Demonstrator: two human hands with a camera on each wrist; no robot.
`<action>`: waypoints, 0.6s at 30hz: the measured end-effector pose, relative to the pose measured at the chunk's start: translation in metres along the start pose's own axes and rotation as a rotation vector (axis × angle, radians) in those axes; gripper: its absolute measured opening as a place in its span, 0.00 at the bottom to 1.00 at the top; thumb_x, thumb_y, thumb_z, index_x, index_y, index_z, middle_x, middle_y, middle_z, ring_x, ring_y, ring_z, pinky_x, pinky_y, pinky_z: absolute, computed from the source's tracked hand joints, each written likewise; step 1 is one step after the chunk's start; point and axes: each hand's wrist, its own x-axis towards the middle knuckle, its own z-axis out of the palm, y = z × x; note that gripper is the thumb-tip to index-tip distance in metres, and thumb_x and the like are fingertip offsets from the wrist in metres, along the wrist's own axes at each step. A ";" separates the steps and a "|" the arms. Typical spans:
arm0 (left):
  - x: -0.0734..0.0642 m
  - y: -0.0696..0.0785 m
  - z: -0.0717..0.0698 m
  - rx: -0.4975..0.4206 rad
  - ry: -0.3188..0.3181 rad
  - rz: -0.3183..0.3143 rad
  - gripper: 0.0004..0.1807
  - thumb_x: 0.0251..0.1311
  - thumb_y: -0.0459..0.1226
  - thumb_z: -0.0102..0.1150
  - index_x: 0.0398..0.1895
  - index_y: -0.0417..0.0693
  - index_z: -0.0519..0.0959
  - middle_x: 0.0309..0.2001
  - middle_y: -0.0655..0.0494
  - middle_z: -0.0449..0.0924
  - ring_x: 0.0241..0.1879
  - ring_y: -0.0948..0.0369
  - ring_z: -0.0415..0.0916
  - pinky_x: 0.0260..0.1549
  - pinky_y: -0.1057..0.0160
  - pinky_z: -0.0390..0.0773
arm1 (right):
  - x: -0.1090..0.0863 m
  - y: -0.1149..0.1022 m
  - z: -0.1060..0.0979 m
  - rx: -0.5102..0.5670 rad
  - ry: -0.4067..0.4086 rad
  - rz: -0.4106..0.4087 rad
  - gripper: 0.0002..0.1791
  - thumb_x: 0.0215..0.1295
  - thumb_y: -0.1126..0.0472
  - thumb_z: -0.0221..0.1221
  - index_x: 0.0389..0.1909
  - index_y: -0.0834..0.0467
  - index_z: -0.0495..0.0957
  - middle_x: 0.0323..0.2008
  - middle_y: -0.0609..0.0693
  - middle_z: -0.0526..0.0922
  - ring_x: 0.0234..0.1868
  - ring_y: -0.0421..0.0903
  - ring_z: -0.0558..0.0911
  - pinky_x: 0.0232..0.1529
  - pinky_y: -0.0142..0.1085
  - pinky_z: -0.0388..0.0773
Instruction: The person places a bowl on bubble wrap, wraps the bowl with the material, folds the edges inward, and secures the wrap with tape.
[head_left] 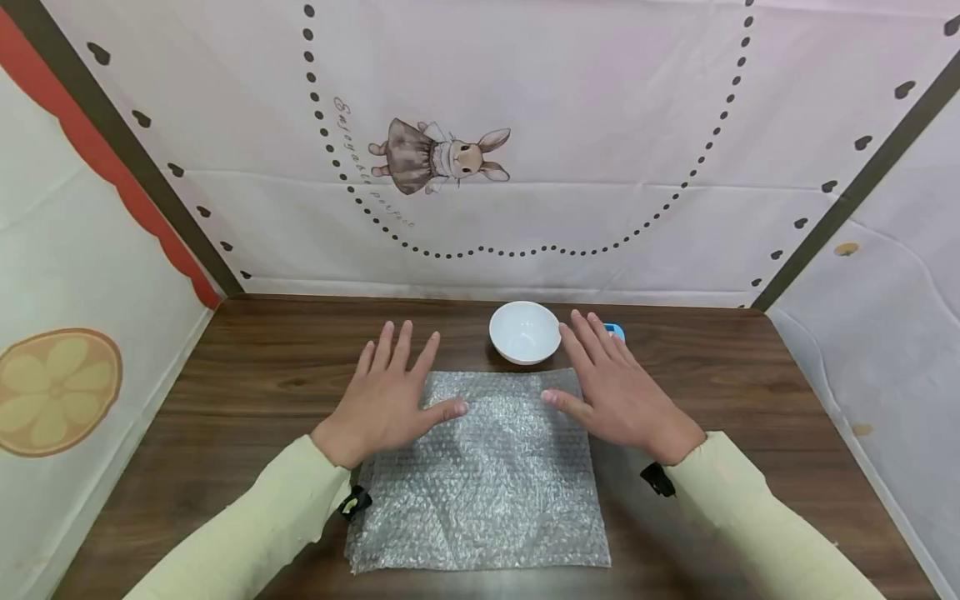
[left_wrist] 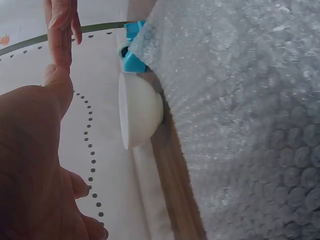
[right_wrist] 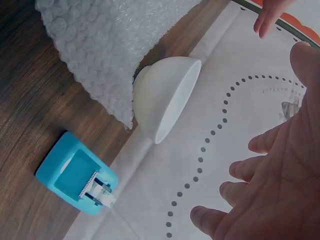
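A sheet of bubble wrap point(head_left: 487, 492) lies spread on the table. Over its left edge hovers my left hand point(head_left: 386, 404), palm down with fingers straight and spread. My right hand point(head_left: 626, 400) is held the same way over the far right corner, also holding nothing. Just beyond the sheet stands a white bowl point(head_left: 525, 333), upright, close to the right fingertips in the head view. A blue tape dispenser point(right_wrist: 70, 172) with a serrated cutter sits to the bowl's right; the right hand hides most of it in the head view.
The dark wooden table point(head_left: 285, 333) is bounded at the back by a white printed cloth point(head_left: 600, 125) with a rabbit picture. Similar cloth walls stand on the left point(head_left: 67, 250) and right point(head_left: 885, 333).
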 end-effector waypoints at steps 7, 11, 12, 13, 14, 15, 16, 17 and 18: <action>0.001 -0.004 0.002 -0.004 0.003 -0.003 0.55 0.67 0.69 0.53 0.85 0.47 0.48 0.84 0.32 0.35 0.84 0.35 0.28 0.79 0.30 0.41 | 0.000 0.003 0.000 0.001 0.007 0.016 0.53 0.76 0.33 0.52 0.85 0.61 0.41 0.86 0.60 0.36 0.86 0.61 0.38 0.83 0.61 0.42; 0.000 -0.006 0.003 -0.009 -0.044 0.015 0.58 0.64 0.68 0.58 0.86 0.48 0.47 0.84 0.33 0.34 0.84 0.35 0.29 0.79 0.30 0.41 | -0.002 0.005 -0.001 0.001 0.016 0.019 0.52 0.77 0.33 0.51 0.85 0.61 0.42 0.86 0.61 0.36 0.86 0.62 0.39 0.83 0.60 0.41; -0.001 -0.007 0.003 -0.007 -0.058 0.020 0.59 0.64 0.68 0.59 0.86 0.47 0.47 0.84 0.33 0.34 0.84 0.35 0.29 0.79 0.30 0.42 | -0.002 0.005 -0.001 0.000 0.019 0.017 0.52 0.77 0.33 0.51 0.85 0.61 0.42 0.86 0.61 0.36 0.86 0.63 0.39 0.83 0.61 0.41; -0.003 -0.007 0.004 -0.006 -0.074 0.024 0.59 0.63 0.68 0.61 0.86 0.48 0.46 0.84 0.33 0.34 0.84 0.35 0.30 0.79 0.31 0.42 | -0.003 0.006 -0.002 -0.005 0.021 0.016 0.52 0.77 0.33 0.51 0.85 0.61 0.42 0.86 0.61 0.37 0.86 0.63 0.39 0.83 0.60 0.42; -0.004 -0.008 0.005 -0.003 -0.087 0.027 0.60 0.62 0.68 0.61 0.86 0.48 0.45 0.84 0.33 0.33 0.84 0.35 0.30 0.79 0.31 0.43 | -0.003 0.006 -0.002 -0.009 0.027 0.011 0.52 0.77 0.33 0.51 0.85 0.61 0.42 0.86 0.61 0.37 0.86 0.63 0.40 0.83 0.60 0.42; -0.005 -0.009 0.006 -0.005 -0.095 0.029 0.60 0.62 0.67 0.62 0.86 0.48 0.45 0.84 0.33 0.33 0.84 0.35 0.30 0.79 0.31 0.43 | -0.003 0.006 -0.002 -0.015 0.030 0.009 0.52 0.77 0.33 0.51 0.85 0.61 0.42 0.86 0.61 0.37 0.86 0.63 0.40 0.83 0.60 0.43; -0.006 -0.009 0.006 -0.005 -0.100 0.030 0.60 0.62 0.67 0.62 0.86 0.48 0.45 0.84 0.33 0.34 0.84 0.35 0.30 0.79 0.31 0.43 | -0.002 0.006 -0.003 -0.017 0.036 0.005 0.52 0.77 0.33 0.51 0.85 0.60 0.42 0.86 0.61 0.38 0.86 0.62 0.40 0.83 0.60 0.43; -0.008 -0.010 0.007 -0.003 -0.104 0.031 0.60 0.62 0.67 0.62 0.86 0.47 0.45 0.84 0.33 0.34 0.84 0.34 0.31 0.79 0.31 0.44 | -0.002 0.006 -0.003 -0.020 0.041 0.002 0.52 0.77 0.33 0.51 0.85 0.60 0.42 0.86 0.61 0.38 0.86 0.62 0.40 0.83 0.60 0.44; -0.009 -0.011 0.008 0.000 -0.107 0.032 0.60 0.62 0.67 0.62 0.86 0.47 0.45 0.84 0.33 0.34 0.84 0.34 0.31 0.79 0.31 0.44 | -0.002 0.006 -0.003 -0.022 0.046 0.001 0.52 0.77 0.33 0.51 0.85 0.60 0.42 0.86 0.61 0.38 0.86 0.62 0.40 0.83 0.60 0.44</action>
